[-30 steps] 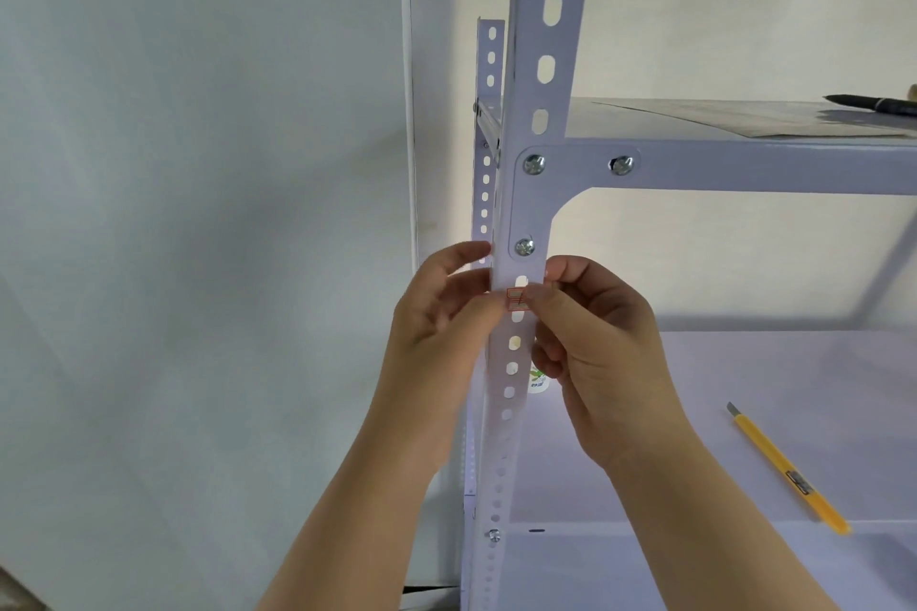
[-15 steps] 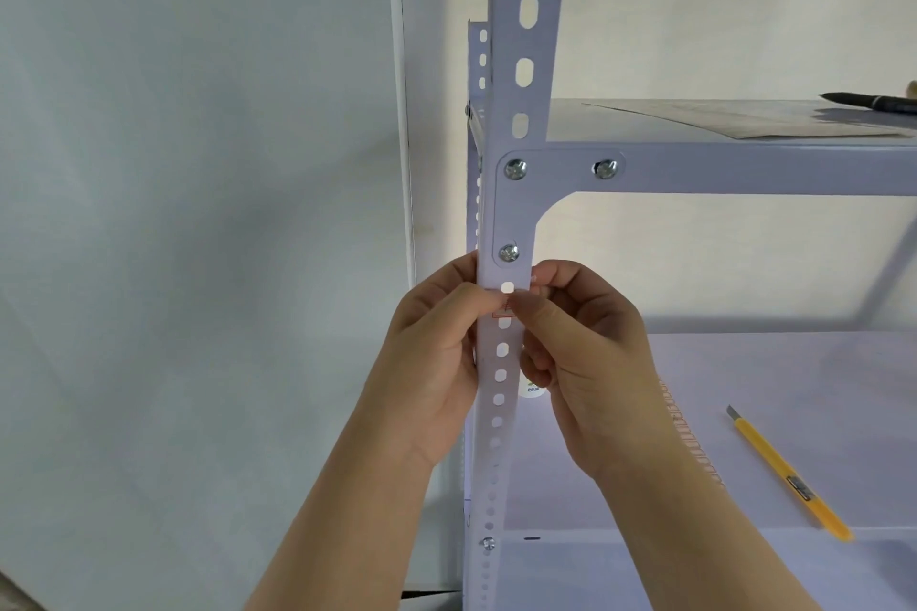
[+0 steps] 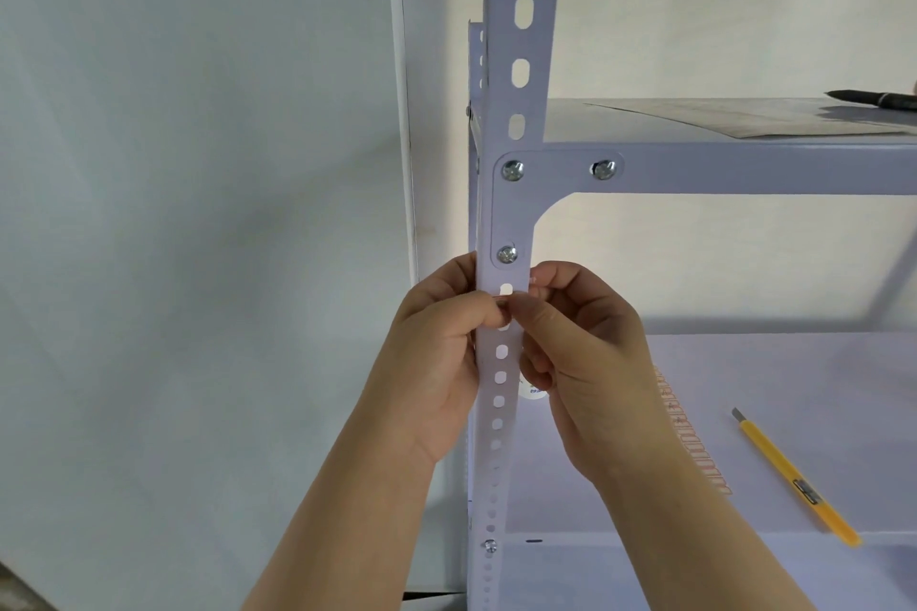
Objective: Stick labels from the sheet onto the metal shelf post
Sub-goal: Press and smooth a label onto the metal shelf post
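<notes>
The white perforated metal shelf post (image 3: pixel 516 124) stands upright in the middle of the view. My left hand (image 3: pixel 441 362) grips it from the left and my right hand (image 3: pixel 585 362) from the right, just below the lowest bracket screw. Fingers of both hands curl behind the post while both thumbs meet on its front face. They press on a small label (image 3: pixel 500 297), of which only a thin reddish edge shows. The label sheet (image 3: pixel 694 442), with a column of orange-red labels, lies on the lower shelf behind my right wrist.
A yellow utility knife (image 3: pixel 794 476) lies on the lower shelf (image 3: pixel 794 362) at the right. On the top shelf (image 3: pixel 744 169) rest a flat sheet (image 3: pixel 744 117) and a black pen (image 3: pixel 873 98). A white wall fills the left side.
My thumbs have closed together over the label, which showed between them a second ago. The post has shifted slightly left in the view.
</notes>
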